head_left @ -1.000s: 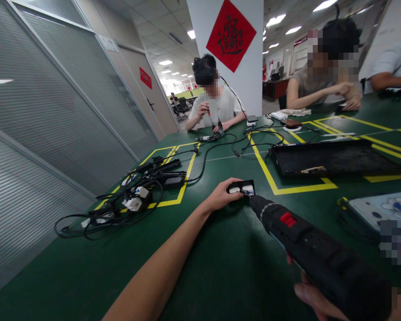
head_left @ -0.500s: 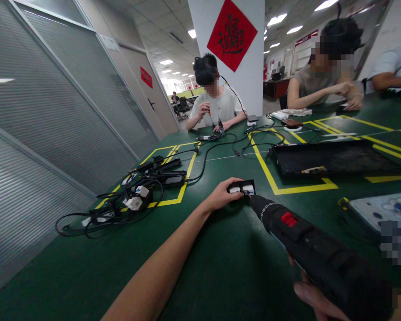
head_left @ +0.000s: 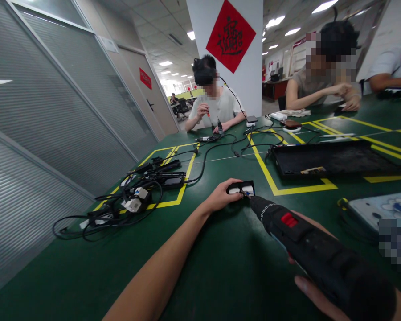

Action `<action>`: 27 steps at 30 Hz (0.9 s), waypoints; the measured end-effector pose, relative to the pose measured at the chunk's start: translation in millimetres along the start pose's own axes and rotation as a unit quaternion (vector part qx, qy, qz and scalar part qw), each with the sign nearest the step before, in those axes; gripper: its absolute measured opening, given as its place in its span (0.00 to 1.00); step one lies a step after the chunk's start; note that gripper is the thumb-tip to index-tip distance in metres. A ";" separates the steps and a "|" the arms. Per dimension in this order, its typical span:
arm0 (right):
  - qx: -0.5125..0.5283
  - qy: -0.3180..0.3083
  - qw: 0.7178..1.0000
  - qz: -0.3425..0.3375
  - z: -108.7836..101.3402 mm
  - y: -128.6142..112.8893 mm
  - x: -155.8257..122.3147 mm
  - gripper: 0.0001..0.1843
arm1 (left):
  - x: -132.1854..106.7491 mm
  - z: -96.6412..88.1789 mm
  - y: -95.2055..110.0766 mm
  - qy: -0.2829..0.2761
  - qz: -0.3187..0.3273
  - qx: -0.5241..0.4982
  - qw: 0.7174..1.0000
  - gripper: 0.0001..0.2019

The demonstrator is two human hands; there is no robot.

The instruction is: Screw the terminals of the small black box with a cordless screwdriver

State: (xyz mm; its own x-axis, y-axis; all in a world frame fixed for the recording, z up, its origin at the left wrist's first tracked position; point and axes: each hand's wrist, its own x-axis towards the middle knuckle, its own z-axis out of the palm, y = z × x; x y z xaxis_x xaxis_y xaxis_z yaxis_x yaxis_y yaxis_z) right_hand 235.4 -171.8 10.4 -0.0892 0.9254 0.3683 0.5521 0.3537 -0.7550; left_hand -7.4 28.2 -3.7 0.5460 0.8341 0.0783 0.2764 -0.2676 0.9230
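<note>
My left hand (head_left: 227,196) is closed on the left end of a small black case with white parts inside (head_left: 249,189), resting on the green table (head_left: 227,267). From the right, my right hand (head_left: 316,294) grips a black power drill (head_left: 307,240) with a red switch on top. The drill's nose points at the case, and its tip meets or nearly meets the case's near side; I cannot tell which. The drill's body hides most of the right hand's fingers.
Tangled black cables with white plugs (head_left: 137,200) lie at the left. A long black tray (head_left: 341,158) is at the right, behind a light-blue patterned object (head_left: 381,207). Across the table, a co-worker (head_left: 217,98) holds a screwdriver; another person (head_left: 327,84) sits farther right.
The drill's rear has shifted slightly, and more of my right hand shows behind it. The left hand and the case stay in place.
</note>
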 end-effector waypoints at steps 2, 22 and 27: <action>-0.063 0.002 0.998 -0.027 -4.7 -9.3 7.2 0.40 | -0.5 -0.3 2.5 -0.001 0.001 0.001 1.000 0.25; -0.053 -0.008 0.998 0.030 -8.8 -17.1 2.1 0.42 | 0.7 -0.8 -0.7 -0.001 0.005 -0.006 1.000 0.26; 0.047 -0.023 0.998 0.039 -7.8 -34.1 17.6 0.50 | 0.6 -0.4 0.2 -0.001 0.005 0.010 1.000 0.25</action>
State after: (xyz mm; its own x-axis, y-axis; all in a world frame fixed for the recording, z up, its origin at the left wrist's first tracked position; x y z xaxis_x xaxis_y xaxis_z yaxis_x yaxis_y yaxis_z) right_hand 221.4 -168.7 46.8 -0.0883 0.9549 0.2836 0.4793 0.2903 -0.8283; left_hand -7.4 28.8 -3.3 0.5498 0.8307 0.0873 0.2864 -0.2856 0.9146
